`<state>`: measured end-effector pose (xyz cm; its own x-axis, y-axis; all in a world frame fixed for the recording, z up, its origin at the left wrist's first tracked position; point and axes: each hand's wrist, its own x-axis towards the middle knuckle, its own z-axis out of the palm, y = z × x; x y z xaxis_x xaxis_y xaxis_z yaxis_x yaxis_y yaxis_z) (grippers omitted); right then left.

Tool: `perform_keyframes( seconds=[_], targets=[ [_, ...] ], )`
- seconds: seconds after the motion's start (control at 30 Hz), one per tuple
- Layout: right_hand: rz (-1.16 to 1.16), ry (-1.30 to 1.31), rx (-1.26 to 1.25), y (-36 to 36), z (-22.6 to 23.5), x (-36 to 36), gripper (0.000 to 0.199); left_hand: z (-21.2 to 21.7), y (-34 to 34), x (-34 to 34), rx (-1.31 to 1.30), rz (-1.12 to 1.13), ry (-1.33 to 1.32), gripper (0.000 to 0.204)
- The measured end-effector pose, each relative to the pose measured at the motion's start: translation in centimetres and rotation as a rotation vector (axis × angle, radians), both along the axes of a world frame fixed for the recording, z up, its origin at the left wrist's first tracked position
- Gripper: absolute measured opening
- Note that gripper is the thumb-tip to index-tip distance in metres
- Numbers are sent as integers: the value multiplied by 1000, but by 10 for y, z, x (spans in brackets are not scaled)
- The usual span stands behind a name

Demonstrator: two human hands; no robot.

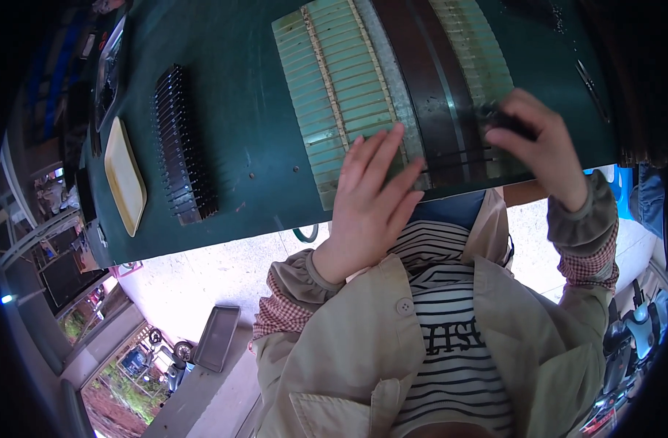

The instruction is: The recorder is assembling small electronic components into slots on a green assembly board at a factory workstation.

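Observation:
A pale green slotted board [341, 80] lies on the dark green table, with many parallel grooves across it. Down its middle runs a dark brown band [421, 73] with a thin grey line along it. My left hand [370, 201] rests palm down over the near part of the board, its fingers spread and holding nothing. At the band's right side, my right hand [542, 142] is closed around a small black object [513, 124], blurred and partly covered by the fingers. Thin dark lines cross the near end of the band between the two hands.
On the table's left stand a long row of black, thin pieces [181, 146] and a cream tray [124, 179]. Tweezers [592, 87] lie near the right edge. Below the table's front edge [232, 239], a grey tray [217, 337] sits at the lower left.

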<state>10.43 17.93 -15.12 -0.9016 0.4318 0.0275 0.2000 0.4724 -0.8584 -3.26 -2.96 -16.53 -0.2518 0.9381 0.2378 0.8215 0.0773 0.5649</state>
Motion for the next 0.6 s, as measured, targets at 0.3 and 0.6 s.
perform_keyframes(
  seconds=[0.3, 0.6],
  targets=[
    [325, -82, -289, -5, 23, -18, 8, -7, 22, -10, 193, 73, -805, 12],
    [150, -160, -327, 5, 5, -10, 10, -4, 4, -15, 171, 156, -261, 8]
  ],
)
